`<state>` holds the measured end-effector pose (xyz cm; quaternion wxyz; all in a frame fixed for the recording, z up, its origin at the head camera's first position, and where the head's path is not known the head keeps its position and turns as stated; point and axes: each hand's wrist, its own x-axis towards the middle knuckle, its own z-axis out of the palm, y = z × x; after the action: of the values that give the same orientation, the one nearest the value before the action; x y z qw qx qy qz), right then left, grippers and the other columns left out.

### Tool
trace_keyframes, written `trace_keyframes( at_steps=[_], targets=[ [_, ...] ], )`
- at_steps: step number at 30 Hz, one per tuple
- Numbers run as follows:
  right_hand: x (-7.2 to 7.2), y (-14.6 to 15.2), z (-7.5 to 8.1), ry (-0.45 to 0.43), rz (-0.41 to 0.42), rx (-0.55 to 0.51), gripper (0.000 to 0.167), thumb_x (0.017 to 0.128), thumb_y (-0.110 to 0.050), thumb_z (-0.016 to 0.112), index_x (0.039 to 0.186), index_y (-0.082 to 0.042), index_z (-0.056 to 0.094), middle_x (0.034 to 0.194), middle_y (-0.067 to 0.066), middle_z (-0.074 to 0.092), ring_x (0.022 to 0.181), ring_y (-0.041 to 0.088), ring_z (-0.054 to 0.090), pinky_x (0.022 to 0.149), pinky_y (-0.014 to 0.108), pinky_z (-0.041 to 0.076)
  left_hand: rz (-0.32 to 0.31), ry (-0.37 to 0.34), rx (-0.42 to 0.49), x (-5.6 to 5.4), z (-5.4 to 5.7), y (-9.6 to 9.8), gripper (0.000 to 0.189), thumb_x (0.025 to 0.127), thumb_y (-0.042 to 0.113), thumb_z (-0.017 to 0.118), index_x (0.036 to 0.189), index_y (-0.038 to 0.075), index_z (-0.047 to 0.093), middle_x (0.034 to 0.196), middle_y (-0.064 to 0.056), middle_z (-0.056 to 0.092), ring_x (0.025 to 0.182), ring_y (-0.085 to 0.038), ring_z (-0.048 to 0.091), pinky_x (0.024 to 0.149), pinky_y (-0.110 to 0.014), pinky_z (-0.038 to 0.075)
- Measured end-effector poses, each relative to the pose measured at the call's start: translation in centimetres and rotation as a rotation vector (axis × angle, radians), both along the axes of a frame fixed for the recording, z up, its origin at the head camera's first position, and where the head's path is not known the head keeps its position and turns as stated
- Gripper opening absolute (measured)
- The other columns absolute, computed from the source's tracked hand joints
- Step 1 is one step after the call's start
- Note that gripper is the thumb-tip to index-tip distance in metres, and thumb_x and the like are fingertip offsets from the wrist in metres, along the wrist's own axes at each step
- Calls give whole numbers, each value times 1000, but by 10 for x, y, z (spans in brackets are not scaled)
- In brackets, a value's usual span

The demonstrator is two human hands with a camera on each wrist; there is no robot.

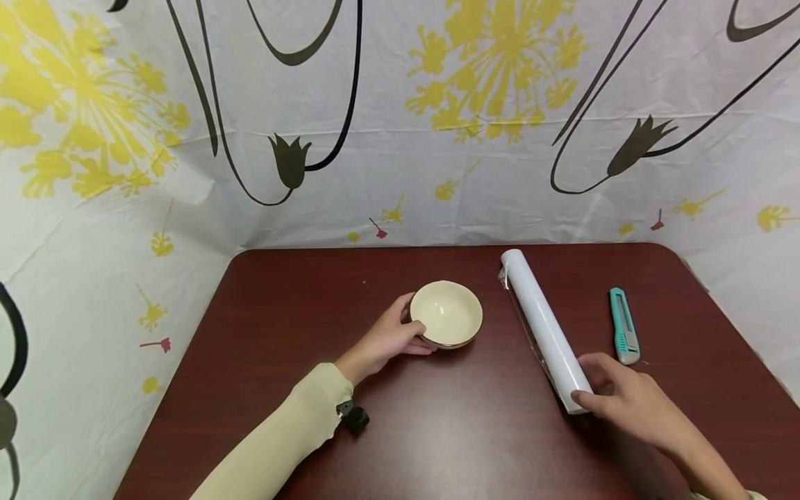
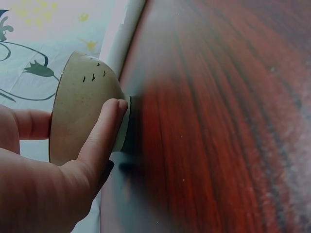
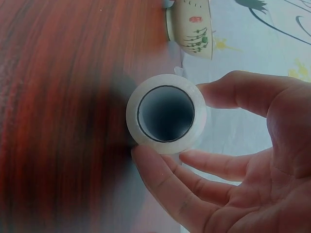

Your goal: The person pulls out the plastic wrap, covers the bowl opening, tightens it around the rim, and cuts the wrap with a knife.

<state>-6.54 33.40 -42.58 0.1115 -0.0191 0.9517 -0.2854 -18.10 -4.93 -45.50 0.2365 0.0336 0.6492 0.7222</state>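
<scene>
My left hand [image 1: 392,332] grips a cream bowl [image 1: 446,314] by its left side, the thumb over the rim and fingers spread along the outer wall. Seen in the left wrist view, the bowl [image 2: 80,104] stands upright, its foot close over the table, with small dark marks on its side. A white roll of cling film [image 1: 545,323] lies slantwise to the right, a loose clear edge along its left. Around the near end of it my right hand [image 1: 637,401] curls thumb and fingers. The right wrist view looks into the hollow core of the roll [image 3: 133,116].
A teal utility knife [image 1: 623,326] lies on the dark red wooden table [image 1: 300,292], just beyond the right hand. Patterned white cloth [image 1: 387,90] hangs behind the table and on its left. A small black device [image 1: 353,415] is strapped at the left cuff.
</scene>
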Motion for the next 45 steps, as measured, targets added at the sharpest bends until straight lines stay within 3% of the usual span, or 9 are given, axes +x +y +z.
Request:
trace_keyframes(
  at_steps=[8,21,30,36,41,45],
  targets=[
    [-11,-1,0,-5,44,-37,60,100,-31,83,146,-2,58,107,3,75,86,13,72,69,32,56,-31,-6,-22,7,3,-3,80,101,-5,57,173,5,23,162,-29,43,96,-44,79,87,-49,68],
    [-30,-5,3,-33,115,-61,62,101,-28,80,152,0,58,113,8,74,93,19,71,72,40,57,-65,-17,-11,22,3,-4,83,97,-6,57,172,4,24,168,-26,37,90,-40,79,85,-49,68],
    [-42,-12,-1,68,200,-56,56,97,-23,82,148,-6,67,111,3,76,92,15,71,70,32,55,-89,9,-29,38,1,-5,83,95,-6,57,171,3,26,167,-26,38,89,-43,79,84,-49,68],
    [-53,-13,-2,72,242,-86,55,98,-18,79,150,-7,66,124,9,76,101,17,70,73,30,55,-98,14,-37,47,2,-3,82,95,-6,58,171,4,28,168,-25,38,88,-43,80,83,-48,69],
    [-64,-10,-4,134,292,-67,53,97,-15,78,150,-9,68,130,10,75,107,19,67,78,31,55,-104,7,-40,51,2,0,82,96,-8,58,171,4,28,161,-29,44,89,-43,80,84,-48,69],
    [-73,-7,-4,192,327,-57,53,99,-14,77,151,-11,67,133,12,75,106,16,65,79,32,55,-110,1,-50,52,2,2,82,96,-7,59,171,5,29,146,-31,54,90,-42,80,84,-47,69]
  ],
)
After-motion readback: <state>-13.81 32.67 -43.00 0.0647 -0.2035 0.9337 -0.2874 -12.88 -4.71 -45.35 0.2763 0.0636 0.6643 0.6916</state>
